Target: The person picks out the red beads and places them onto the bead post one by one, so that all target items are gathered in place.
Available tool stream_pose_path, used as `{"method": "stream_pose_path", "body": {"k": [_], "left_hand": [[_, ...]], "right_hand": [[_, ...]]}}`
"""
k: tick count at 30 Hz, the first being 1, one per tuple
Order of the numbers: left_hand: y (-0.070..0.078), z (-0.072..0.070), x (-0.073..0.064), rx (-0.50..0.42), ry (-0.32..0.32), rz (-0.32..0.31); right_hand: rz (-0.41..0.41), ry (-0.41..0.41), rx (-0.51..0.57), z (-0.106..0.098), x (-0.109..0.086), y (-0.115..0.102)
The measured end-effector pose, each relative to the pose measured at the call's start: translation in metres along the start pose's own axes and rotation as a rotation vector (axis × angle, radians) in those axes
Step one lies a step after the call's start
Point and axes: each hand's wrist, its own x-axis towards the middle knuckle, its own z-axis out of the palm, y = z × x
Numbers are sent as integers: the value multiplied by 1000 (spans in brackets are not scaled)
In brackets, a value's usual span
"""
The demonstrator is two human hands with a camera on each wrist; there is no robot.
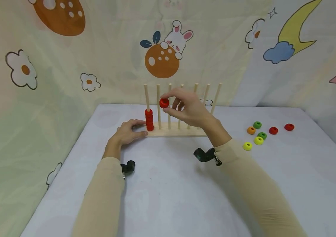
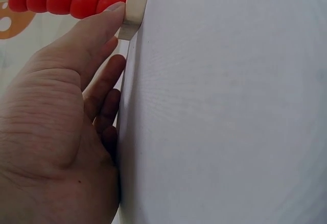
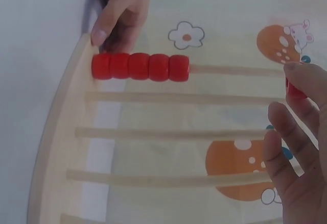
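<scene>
A wooden peg rack (image 1: 174,132) with several upright pegs stands toward the back of the table. Several red beads (image 1: 149,120) are stacked on its leftmost peg, reaching about halfway up. At the rack's left end my left hand (image 1: 128,132) holds the base, thumb at the front corner and fingers behind; the left wrist view shows the thumb (image 2: 97,27) against the base beside the lowest bead. My right hand (image 1: 187,107) pinches a single red bead (image 1: 164,103) between thumb and index finger, close to the upper part of the second and third pegs.
Loose beads lie on the table to the right: red ones (image 1: 273,130), green ones (image 1: 257,125), yellow ones (image 1: 247,146) and an orange one (image 1: 251,130). A patterned cloth (image 1: 111,52) hangs behind the white table (image 1: 168,184).
</scene>
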Motion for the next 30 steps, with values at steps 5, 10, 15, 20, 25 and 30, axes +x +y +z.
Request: {"method": "stream_pose_path", "body": {"k": [5,10,15,20,25,30], "left_hand": [[1,-2,0,4,-7,2],[1,-2,0,7,0,4],[-2,0,0,0,-2,1],[-5,1,-1,-2,-4,0],[-5,0,2,9,-2,19],[-3,-1,0,-11,-6,0]], "right_hand": [[-8,13,-9,7,8,-5],[63,43,-50,13,14,-9],[94,67,-64,19,19,-13],[95,95,-76,24,29,-17],[85,144,-76,28,41,-19],[76,181,-80,35,46,-21]]}}
